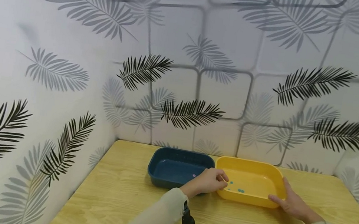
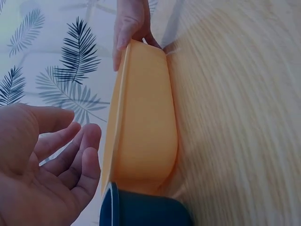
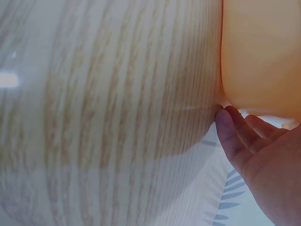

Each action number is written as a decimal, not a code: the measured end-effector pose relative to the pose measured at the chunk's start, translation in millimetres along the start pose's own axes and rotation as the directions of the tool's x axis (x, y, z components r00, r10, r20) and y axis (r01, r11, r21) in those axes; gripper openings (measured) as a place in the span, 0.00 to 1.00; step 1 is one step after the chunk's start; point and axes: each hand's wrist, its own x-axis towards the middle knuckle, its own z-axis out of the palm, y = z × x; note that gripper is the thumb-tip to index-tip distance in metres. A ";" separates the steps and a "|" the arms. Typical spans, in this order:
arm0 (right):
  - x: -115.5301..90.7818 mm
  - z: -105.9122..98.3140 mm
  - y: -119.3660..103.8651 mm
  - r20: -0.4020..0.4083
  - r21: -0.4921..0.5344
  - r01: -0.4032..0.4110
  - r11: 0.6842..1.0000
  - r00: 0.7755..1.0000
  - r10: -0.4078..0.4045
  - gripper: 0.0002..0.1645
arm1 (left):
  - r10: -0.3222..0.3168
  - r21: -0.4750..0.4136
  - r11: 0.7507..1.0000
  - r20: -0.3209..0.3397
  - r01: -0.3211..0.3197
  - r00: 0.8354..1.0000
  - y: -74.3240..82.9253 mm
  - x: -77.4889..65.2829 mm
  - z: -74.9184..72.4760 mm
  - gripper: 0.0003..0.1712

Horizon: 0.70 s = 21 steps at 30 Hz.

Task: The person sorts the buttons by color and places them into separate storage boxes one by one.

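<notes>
A yellow plastic tray (image 1: 249, 200) stands on the table, with several small teal round pieces (image 1: 241, 190) near its left end. To its left, against it, is a dark blue tray (image 1: 170, 183) holding a small pink round piece (image 1: 194, 175). Over the place where the trays meet hovers my left hand (image 1: 209, 180), fingers loosely bent. In the left wrist view nothing shows between those fingers (image 2: 89, 169). My right hand (image 1: 294, 204) grips the yellow tray's right end, thumb at the near corner and fingers along the end wall.
Both trays stand on a wood-patterned table (image 1: 114, 201), near its back edge. Behind and to the left rise walls (image 1: 181, 45) with a grey and black leaf pattern. A black device (image 1: 188, 217) is strapped to the left wrist.
</notes>
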 end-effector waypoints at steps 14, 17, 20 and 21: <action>-5.5 -3.2 5.3 -0.043 -0.018 0.017 1.000 0.999 -0.018 0.62 | 0.036 0.072 0.996 0.101 -0.043 0.994 -20.9 -38.2 -14.5 0.09; -8.1 -2.9 4.6 -0.055 -0.025 0.021 0.999 0.998 -0.022 0.61 | 0.022 0.096 0.995 0.077 -0.030 0.997 -28.4 -45.9 -16.2 0.09; -11.7 -2.2 3.7 -0.074 -0.006 0.046 0.999 0.996 -0.046 0.60 | 0.021 0.153 0.988 0.040 -0.027 0.999 -36.8 -53.3 -18.7 0.10; -13.4 -1.9 2.9 -0.084 0.001 0.060 0.998 0.995 -0.059 0.59 | 0.020 0.174 0.984 0.029 -0.025 0.999 -39.5 -55.5 -19.7 0.11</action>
